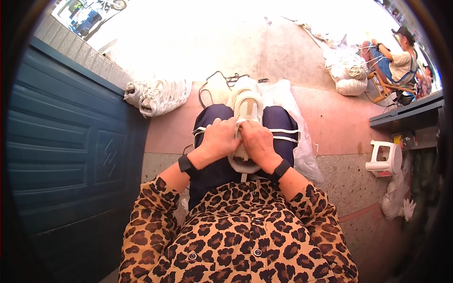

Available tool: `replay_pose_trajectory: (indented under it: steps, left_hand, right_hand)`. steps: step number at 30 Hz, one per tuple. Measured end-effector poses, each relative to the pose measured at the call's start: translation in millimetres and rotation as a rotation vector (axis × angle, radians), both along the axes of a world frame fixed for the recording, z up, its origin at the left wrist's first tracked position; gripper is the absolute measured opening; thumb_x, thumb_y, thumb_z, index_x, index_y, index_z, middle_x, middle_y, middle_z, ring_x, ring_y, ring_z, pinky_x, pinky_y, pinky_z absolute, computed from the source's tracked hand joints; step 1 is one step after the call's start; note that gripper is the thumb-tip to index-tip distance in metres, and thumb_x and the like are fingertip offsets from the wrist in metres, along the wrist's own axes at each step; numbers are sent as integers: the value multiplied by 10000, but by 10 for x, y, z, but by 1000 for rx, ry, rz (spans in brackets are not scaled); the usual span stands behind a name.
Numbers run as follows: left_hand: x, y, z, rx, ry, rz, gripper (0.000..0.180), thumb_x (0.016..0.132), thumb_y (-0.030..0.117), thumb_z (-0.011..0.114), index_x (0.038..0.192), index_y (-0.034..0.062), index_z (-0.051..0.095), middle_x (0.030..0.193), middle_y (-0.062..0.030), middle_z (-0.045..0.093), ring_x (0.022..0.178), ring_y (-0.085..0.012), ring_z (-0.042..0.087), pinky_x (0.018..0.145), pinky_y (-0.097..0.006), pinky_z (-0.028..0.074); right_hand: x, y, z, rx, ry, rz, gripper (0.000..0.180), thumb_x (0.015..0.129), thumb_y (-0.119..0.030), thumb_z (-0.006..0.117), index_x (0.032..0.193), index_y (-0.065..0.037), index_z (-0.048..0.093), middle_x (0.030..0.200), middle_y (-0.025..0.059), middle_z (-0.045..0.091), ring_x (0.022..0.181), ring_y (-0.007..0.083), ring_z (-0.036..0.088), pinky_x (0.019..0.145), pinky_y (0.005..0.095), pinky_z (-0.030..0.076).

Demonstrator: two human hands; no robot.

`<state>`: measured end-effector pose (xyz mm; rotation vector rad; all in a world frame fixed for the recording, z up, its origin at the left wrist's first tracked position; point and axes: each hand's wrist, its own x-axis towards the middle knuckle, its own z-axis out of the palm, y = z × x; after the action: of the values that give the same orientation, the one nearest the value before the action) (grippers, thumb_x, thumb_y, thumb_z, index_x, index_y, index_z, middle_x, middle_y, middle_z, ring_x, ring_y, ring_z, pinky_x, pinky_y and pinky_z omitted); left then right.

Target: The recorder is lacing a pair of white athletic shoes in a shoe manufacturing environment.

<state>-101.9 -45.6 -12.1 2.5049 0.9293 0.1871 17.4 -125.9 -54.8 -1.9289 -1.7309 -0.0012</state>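
A white sneaker (248, 107) with a mesh toe rests between my knees, its toe pointing away from me. Both hands meet over its lacing area, fingertips close together. My left hand (218, 140) is closed, pinching at the left side of the sneaker's opening. From the other side my right hand (258, 144) is closed too, its fingers bent against the upper. Exactly what lies between the fingertips is hidden. Narrow white bands (285, 138) cross my dark trousers on both thighs; whether they are laces I cannot tell. The heel end shows below my hands.
Several white sneakers (165, 96) stand in a row beside the blue door (71, 155). Dark cords (231, 79) and clear plastic sheeting (288, 104) lie beyond my knees. At right are a white stool (384, 158), white bundles (349, 70), and a seated person (401, 61).
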Motion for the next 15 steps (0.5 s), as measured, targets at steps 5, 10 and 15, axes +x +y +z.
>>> replay_pose_trajectory:
  steps: [5, 10, 15]
  left_hand:
    - [-53, 142, -175, 41, -1, 24, 202, 725, 141, 534, 896, 75, 618, 787, -147, 610, 798, -345, 546, 701, -439, 440]
    - [-37, 197, -149, -132, -118, -18, 189, 734, 122, 528, 875, 51, 633, 708, -145, 596, 741, -352, 550, 635, -429, 446]
    - [-47, 318, -262, -90, -228, -20, 128, 737, 90, 525, 790, 33, 626, 629, -132, 583, 695, -347, 569, 577, -416, 457]
  right_hand:
    - [-12, 51, 21, -57, -29, 19, 91, 798, -109, 500, 844, -61, 562, 764, 96, 605, 723, 230, 619, 593, 337, 481]
    - [-81, 175, -20, -160, -235, -15, 76, 780, -111, 515, 801, -69, 574, 718, 100, 608, 636, 230, 623, 538, 321, 493]
    - [88, 93, 267, -314, -192, 170, 141, 761, -109, 514, 705, -26, 614, 646, 130, 608, 610, 271, 629, 531, 350, 502]
